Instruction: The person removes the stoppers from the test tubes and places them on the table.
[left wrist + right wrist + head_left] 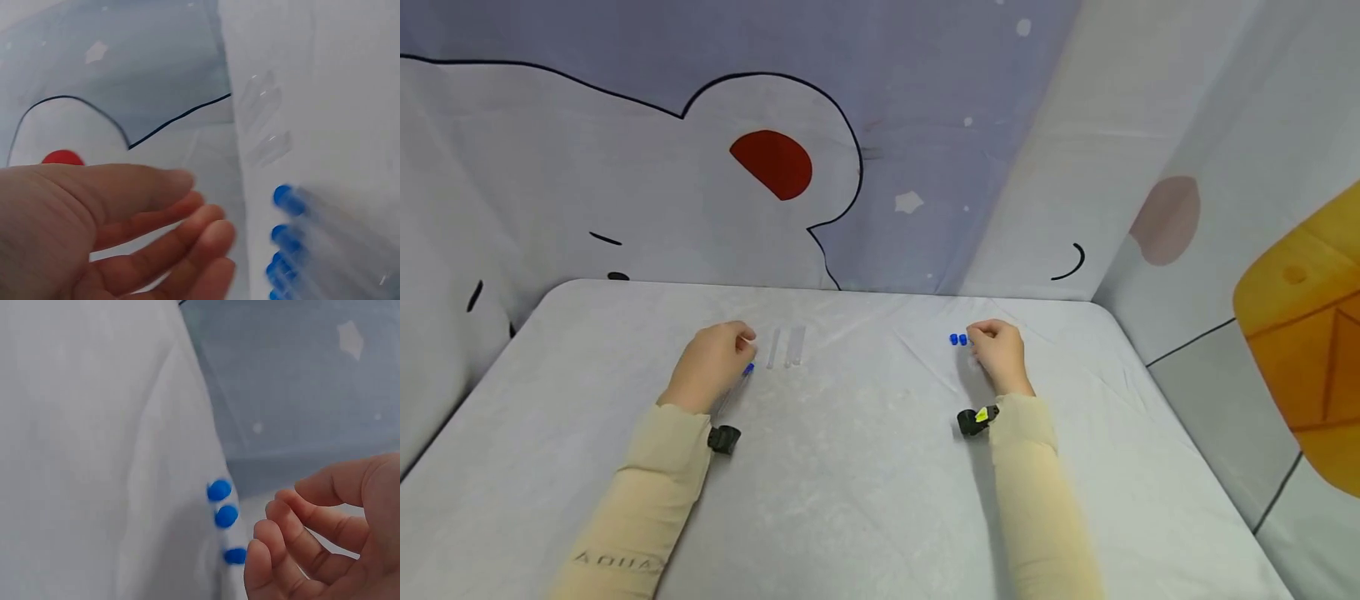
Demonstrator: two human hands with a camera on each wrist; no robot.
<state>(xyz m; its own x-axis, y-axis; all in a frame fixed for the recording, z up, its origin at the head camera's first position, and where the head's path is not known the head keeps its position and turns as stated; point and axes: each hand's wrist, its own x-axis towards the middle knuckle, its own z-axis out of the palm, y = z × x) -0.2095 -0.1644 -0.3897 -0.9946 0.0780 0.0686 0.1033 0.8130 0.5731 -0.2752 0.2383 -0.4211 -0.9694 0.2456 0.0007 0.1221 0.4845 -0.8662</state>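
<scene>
My left hand (711, 362) is over the left part of the table, its fingers loosely bent with nothing between them. Below it, in the left wrist view, lie several clear tubes with blue caps (289, 200); the hand hides most of them from the head view. To its right are uncapped clear tubes (798, 345), lying side by side. On the right, my right hand (1002, 350) hovers beside small blue caps (953, 339). Its thumb and fingers (328, 486) are relaxed and hold nothing. Three blue caps (225, 516) stand in a row near its fingertips.
A white cloth covers the table (850, 475). Behind it hangs a printed curtain (917, 150), right at the back edge, and more fabric (1225, 392) closes off the right side. Small black cameras (724, 439) sit on both wrists.
</scene>
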